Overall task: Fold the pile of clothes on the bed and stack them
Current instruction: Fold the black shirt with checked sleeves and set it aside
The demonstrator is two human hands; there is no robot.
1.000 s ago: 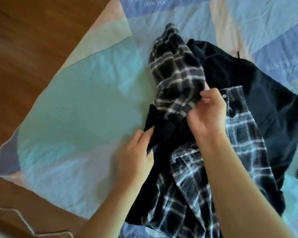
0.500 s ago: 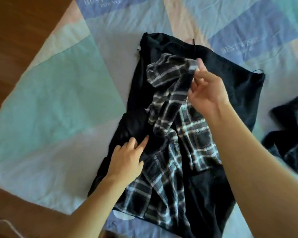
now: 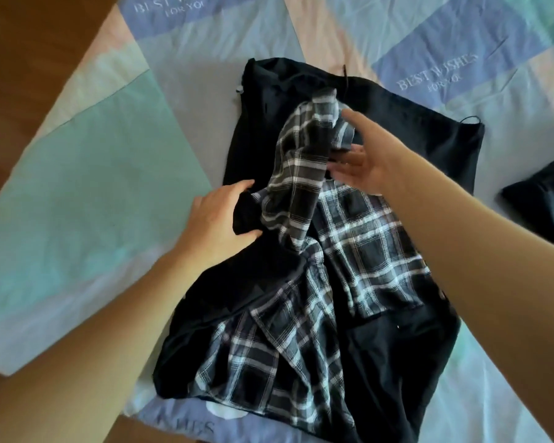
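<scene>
Two hands work a tangled plaid shirt on a black garment spread over the bed.

The plaid shirt (image 3: 304,251) lies bunched on the black garment (image 3: 397,362), its shape hard to make out. The left hand (image 3: 218,222) grips a dark fold of fabric near the bed's (image 3: 87,199) left edge. The right hand (image 3: 365,158) hovers with fingers spread and relaxed, holding nothing, beside the shirt's raised end. More dark clothes (image 3: 544,203) are cut off at the right edge.

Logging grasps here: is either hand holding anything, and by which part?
The left hand grips a black fabric fold; the right hand holds nothing.
</scene>
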